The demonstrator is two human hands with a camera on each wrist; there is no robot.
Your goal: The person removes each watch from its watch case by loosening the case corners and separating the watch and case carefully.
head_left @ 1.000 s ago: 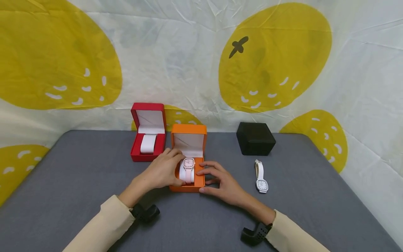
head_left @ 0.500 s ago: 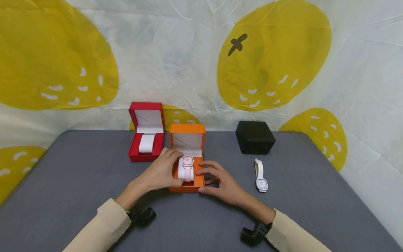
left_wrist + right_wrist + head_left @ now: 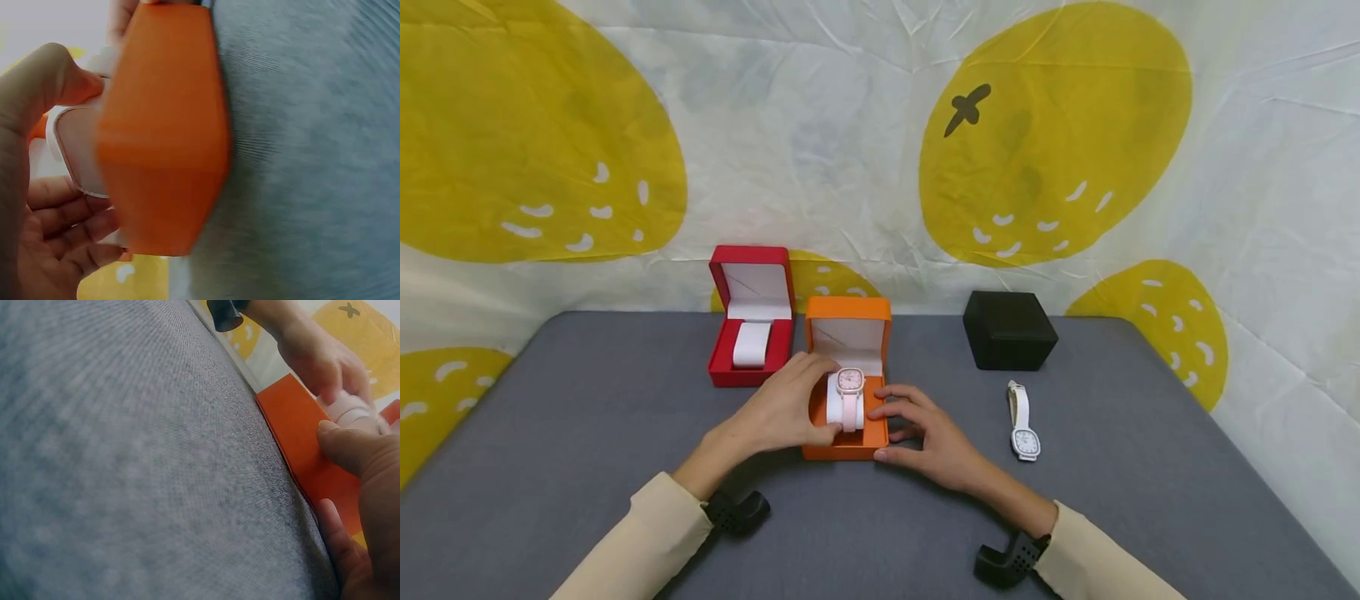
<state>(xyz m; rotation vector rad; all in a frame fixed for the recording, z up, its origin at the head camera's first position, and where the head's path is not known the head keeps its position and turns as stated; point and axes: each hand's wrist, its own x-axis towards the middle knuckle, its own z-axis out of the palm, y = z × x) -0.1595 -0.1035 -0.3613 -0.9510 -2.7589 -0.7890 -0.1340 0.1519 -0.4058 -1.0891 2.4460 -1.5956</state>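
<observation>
A pink-strapped watch [image 3: 850,382] is wrapped around a white cushion [image 3: 833,410] at the open orange watch box [image 3: 842,452]. My left hand [image 3: 786,404] holds the cushion by its ends, fingers at the far end and thumb at the near one. The left wrist view shows the watch [image 3: 81,150] between thumb and fingers, partly hidden by the box [image 3: 165,125]. At the box's right side, my right hand [image 3: 936,442] grips the edge, with the thumb at the front corner. In the right wrist view the watch and cushion are blurred.
An open red watch box [image 3: 715,371] with a bare white cushion [image 3: 752,344] stands at back left. A closed black box [image 3: 1009,329] is at back right. In front of it lies a white watch [image 3: 1024,442]. A patterned cloth hangs behind the grey table [image 3: 880,533].
The cushion with the pink watch has risen slightly in my left hand relative to the orange box. My right hand keeps its place on the box. The head view has shifted a little.
</observation>
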